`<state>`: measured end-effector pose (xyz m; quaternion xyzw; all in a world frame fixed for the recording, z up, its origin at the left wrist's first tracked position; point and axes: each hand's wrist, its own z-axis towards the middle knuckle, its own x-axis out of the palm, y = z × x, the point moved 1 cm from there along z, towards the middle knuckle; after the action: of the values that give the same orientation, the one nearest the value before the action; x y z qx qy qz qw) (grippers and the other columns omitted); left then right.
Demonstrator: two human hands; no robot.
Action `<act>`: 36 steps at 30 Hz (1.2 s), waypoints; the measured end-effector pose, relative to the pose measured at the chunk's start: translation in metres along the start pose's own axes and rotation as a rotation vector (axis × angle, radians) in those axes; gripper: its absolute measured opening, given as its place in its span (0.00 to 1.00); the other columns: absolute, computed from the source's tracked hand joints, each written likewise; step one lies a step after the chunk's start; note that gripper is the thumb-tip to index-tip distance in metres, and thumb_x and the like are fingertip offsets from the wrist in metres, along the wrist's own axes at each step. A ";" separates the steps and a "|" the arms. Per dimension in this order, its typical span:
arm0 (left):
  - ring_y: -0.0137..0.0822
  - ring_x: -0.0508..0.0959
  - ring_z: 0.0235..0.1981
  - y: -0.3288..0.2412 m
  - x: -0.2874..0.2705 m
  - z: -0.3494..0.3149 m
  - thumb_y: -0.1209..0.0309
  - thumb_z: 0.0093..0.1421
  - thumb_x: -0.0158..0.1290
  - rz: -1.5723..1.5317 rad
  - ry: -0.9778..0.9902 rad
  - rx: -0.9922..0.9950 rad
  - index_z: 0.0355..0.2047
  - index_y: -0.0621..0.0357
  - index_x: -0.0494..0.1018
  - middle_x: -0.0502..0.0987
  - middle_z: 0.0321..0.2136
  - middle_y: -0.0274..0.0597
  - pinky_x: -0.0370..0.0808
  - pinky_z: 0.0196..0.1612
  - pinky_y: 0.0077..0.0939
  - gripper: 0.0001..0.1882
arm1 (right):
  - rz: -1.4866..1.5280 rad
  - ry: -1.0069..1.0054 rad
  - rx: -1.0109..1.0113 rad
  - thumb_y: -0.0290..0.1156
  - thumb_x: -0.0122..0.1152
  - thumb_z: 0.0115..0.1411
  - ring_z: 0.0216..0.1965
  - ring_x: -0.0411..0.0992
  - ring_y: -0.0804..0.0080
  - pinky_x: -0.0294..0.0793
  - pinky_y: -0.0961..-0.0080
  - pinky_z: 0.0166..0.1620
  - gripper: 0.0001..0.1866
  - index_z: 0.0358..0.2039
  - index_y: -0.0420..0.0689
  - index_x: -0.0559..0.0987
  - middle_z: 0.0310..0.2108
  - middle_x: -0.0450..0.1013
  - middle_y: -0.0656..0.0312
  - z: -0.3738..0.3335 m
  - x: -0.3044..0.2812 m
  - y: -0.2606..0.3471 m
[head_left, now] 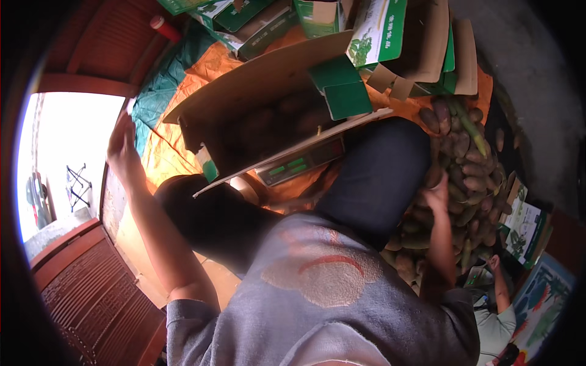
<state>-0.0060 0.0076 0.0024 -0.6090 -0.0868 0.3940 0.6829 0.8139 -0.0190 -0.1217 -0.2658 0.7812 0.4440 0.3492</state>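
My left hand point(125, 149) is raised at the left, beside the bright doorway, its fingers stretched upward; a small white patch at the fingertips is too blurred to make out. On the right, my right hand point(436, 196) reaches past my knee into a heap of brown oblong tubers point(475, 169). Its fingers are closed round one brown tuber point(433, 175), partly hidden. Before my legs stands an open cardboard box point(256, 67) with green flaps; dark rounded tubers point(268, 125) lie in its shadowed inside. Under its near edge shows a scale point(299, 165) with lit green displays.
Several more green and white cartons point(378, 30) stand at the back. An orange sheet point(160, 160) covers the floor. A long green vegetable point(470, 127) lies on the heap. Another person point(495, 326) is at lower right, near a carton point(525, 222). A carved wooden bench point(101, 293) stands left.
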 end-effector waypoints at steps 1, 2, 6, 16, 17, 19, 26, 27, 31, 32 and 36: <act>0.34 0.77 0.56 -0.019 0.021 -0.005 0.74 0.70 0.52 -0.124 -0.039 -0.026 0.55 0.66 0.75 0.79 0.53 0.46 0.74 0.60 0.28 0.16 | 0.124 -0.039 -0.142 0.28 0.79 0.43 0.61 0.68 0.56 0.66 0.62 0.64 0.58 0.71 0.50 0.52 0.61 0.67 0.50 0.012 -0.025 0.009; 0.32 0.78 0.54 -0.041 0.042 -0.011 0.72 0.70 0.52 -0.150 -0.028 -0.045 0.53 0.66 0.77 0.80 0.51 0.44 0.74 0.59 0.25 0.15 | 0.012 -0.114 -0.189 0.28 0.78 0.43 0.61 0.68 0.57 0.66 0.62 0.64 0.57 0.70 0.49 0.53 0.61 0.67 0.49 0.018 -0.051 0.038; 0.34 0.76 0.57 -0.072 0.053 0.025 0.60 0.71 0.51 -0.105 0.149 0.023 0.53 0.65 0.77 0.80 0.52 0.45 0.69 0.63 0.32 0.21 | -0.123 -0.296 -0.394 0.29 0.78 0.43 0.63 0.66 0.57 0.65 0.62 0.64 0.53 0.69 0.48 0.58 0.62 0.66 0.48 -0.012 -0.098 0.215; 0.37 0.83 0.41 -0.082 0.063 0.013 0.58 0.67 0.57 0.259 0.610 0.092 0.47 0.57 0.82 0.85 0.39 0.45 0.76 0.47 0.31 0.17 | -0.464 0.093 -1.141 0.27 0.76 0.33 0.56 0.73 0.50 0.72 0.60 0.59 0.48 0.61 0.45 0.70 0.54 0.73 0.50 -0.095 -0.008 0.520; 0.39 0.84 0.40 -0.079 0.062 0.011 0.59 0.66 0.58 0.255 0.623 0.086 0.46 0.58 0.82 0.85 0.38 0.46 0.77 0.46 0.33 0.17 | -0.543 0.181 -1.219 0.29 0.76 0.33 0.56 0.72 0.49 0.72 0.60 0.59 0.48 0.61 0.46 0.69 0.55 0.73 0.49 -0.095 0.016 0.529; 0.41 0.84 0.38 -0.078 0.058 0.010 0.60 0.65 0.60 0.214 0.588 0.156 0.45 0.59 0.83 0.85 0.36 0.47 0.77 0.45 0.34 0.16 | -0.700 0.378 -1.317 0.34 0.74 0.36 0.56 0.71 0.52 0.74 0.57 0.55 0.47 0.60 0.42 0.67 0.54 0.73 0.50 -0.092 0.067 0.542; 0.45 0.84 0.37 -0.068 0.057 0.012 0.64 0.61 0.62 0.210 0.661 0.187 0.42 0.61 0.83 0.85 0.35 0.49 0.78 0.44 0.35 0.14 | -1.360 0.814 -1.206 0.41 0.75 0.41 0.57 0.71 0.53 0.76 0.59 0.53 0.49 0.64 0.40 0.66 0.55 0.73 0.51 -0.085 0.223 0.536; 0.45 0.84 0.37 -0.070 0.056 0.011 0.65 0.61 0.62 0.201 0.646 0.194 0.41 0.61 0.83 0.85 0.35 0.49 0.78 0.43 0.35 0.14 | -1.415 0.866 -1.192 0.43 0.76 0.42 0.59 0.70 0.53 0.75 0.59 0.55 0.51 0.66 0.40 0.65 0.57 0.72 0.51 -0.086 0.233 0.534; 0.45 0.84 0.38 -0.072 0.060 0.012 0.65 0.61 0.61 0.173 0.638 0.207 0.41 0.61 0.83 0.85 0.35 0.49 0.78 0.44 0.34 0.13 | -1.312 0.863 -1.185 0.45 0.76 0.44 0.63 0.67 0.52 0.73 0.59 0.58 0.52 0.67 0.42 0.64 0.61 0.70 0.53 -0.068 0.256 0.510; 0.45 0.84 0.38 -0.074 0.063 0.014 0.65 0.61 0.61 0.167 0.651 0.220 0.41 0.61 0.83 0.85 0.35 0.49 0.78 0.44 0.34 0.13 | -1.222 0.762 -1.353 0.44 0.75 0.43 0.59 0.70 0.50 0.74 0.56 0.57 0.50 0.66 0.44 0.65 0.59 0.71 0.51 -0.054 0.260 0.499; 0.44 0.84 0.38 -0.072 0.059 0.011 0.66 0.61 0.61 0.239 0.648 0.248 0.42 0.60 0.83 0.85 0.35 0.48 0.77 0.45 0.33 0.13 | -1.058 0.909 -1.207 0.40 0.70 0.51 0.54 0.74 0.53 0.76 0.55 0.55 0.42 0.66 0.47 0.66 0.52 0.76 0.51 -0.076 0.209 0.543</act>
<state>0.0586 0.0574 0.0487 -0.6208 0.2543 0.2651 0.6926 0.2680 0.1443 0.0184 -0.8742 0.2557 0.4116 -0.0315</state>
